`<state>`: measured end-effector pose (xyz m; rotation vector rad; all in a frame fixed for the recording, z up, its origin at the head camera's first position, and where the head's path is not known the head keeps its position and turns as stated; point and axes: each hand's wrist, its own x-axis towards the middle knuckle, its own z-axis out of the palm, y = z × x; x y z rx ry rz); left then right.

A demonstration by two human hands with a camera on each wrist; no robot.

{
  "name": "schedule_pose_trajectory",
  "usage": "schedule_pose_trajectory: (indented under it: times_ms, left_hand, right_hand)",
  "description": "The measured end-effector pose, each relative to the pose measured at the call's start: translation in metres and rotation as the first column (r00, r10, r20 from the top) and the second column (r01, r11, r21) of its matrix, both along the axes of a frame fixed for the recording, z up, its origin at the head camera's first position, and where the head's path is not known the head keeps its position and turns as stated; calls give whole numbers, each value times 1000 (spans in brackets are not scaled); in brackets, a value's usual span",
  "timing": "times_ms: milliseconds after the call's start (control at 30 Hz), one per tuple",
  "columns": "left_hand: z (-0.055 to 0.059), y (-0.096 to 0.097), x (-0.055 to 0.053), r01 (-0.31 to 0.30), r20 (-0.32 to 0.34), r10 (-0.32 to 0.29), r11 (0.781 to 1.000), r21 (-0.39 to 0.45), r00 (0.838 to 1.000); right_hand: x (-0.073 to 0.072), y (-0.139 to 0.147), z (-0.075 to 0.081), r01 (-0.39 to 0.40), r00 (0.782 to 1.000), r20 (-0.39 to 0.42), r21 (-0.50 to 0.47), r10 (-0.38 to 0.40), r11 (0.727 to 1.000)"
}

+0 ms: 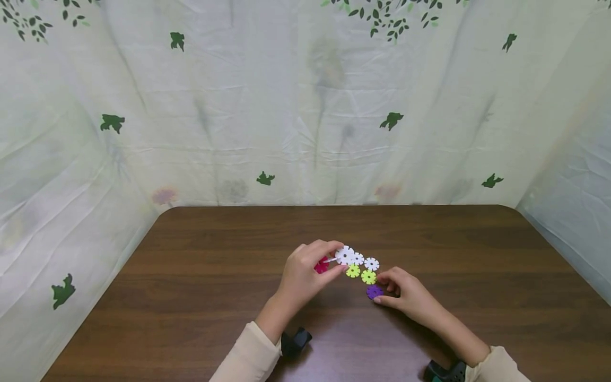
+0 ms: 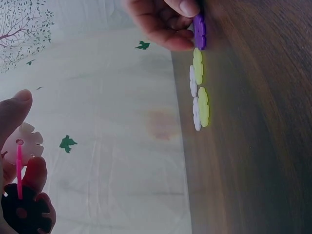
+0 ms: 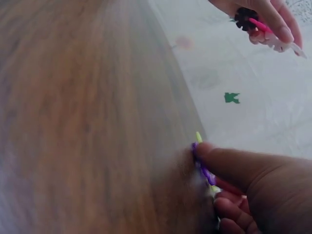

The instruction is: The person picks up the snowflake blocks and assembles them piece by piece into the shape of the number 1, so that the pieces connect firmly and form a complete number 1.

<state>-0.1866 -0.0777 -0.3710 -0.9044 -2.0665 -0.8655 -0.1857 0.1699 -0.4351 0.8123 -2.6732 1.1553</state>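
Observation:
My left hand (image 1: 307, 268) pinches a small joined build of notched plastic discs above the table. It includes a white disc (image 1: 345, 255) and a pink disc (image 1: 322, 264); in the left wrist view a pink piece (image 2: 19, 170), seen edge-on, links the white disc to a dark-looking one (image 2: 27, 209). My right hand (image 1: 406, 292) has thumb and fingers at the edge of a purple disc (image 1: 374, 292) low at the tabletop. Beside that lie two yellow-green discs (image 1: 368, 277) and two small white discs (image 1: 371, 263), grouped close together between the hands.
A brown wooden table (image 1: 215, 297) with rounded far corners spreads under both hands. Behind it hangs a pale curtain (image 1: 286, 106) printed with green birds and leaves. A black wrist device (image 1: 296, 342) sits at the left cuff, another (image 1: 445, 371) at the right.

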Motion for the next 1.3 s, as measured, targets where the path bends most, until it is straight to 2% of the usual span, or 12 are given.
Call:
schedule_pose_trajectory:
  times_ms: [133,233,400,500,667,967,1300]
  left_hand:
    - [0,0,0,-1,-2,1,1000,-3,1000]
    - [0,0,0,0,-4,0,1000,-2,1000]
    - [0,0,1,3,-8,-3,1000,3,1000]
    - [-1,0,1,2,-8,-2,1000,3,1000]
    - [-2,1,0,8,-13,-8,1000,0,1000]
    - [-1,0,-1,16,-29,-16,1000,-4,999]
    - [1,2,2,13,11,-13,1000,-3,1000]
  right_hand:
    - [0,-1,0,3,1000,15,30,-3,1000]
    - [1,-1,3,4,998,70,24,-6,1000]
    - [3,-1,8,-31,984,173,-71,43,997]
    - [2,-1,11,-54,976,202,-131,80,990]
    - [1,-1,18,-22,968,243,-168,63,986]
    - [-3,-4,43,13,980,197,-257,39,966]
    - [-4,-13,69,-22,995,89,-322,53,946]
